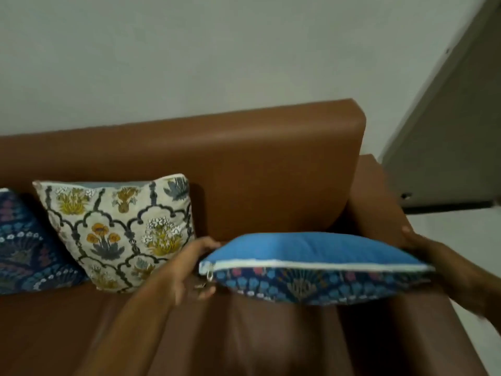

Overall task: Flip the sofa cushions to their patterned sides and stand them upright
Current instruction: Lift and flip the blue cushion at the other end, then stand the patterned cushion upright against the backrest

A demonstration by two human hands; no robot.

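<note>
A cushion point(311, 248) is held level above the brown sofa seat point(189, 335), its plain blue side up and its dark blue patterned side facing down, with the white zipper edge toward me. My left hand point(189, 270) grips its left end near the zipper pull. My right hand point(431, 253) holds its right end by the armrest. A cream floral cushion point(119, 234) stands upright against the backrest, patterned side out. A dark blue patterned cushion point(24, 245) leans at the far left, partly cut off by the frame edge.
The sofa backrest point(244, 158) runs along a pale wall. The right armrest point(379, 207) ends beside a light floor and a doorway point(447, 145) at the right.
</note>
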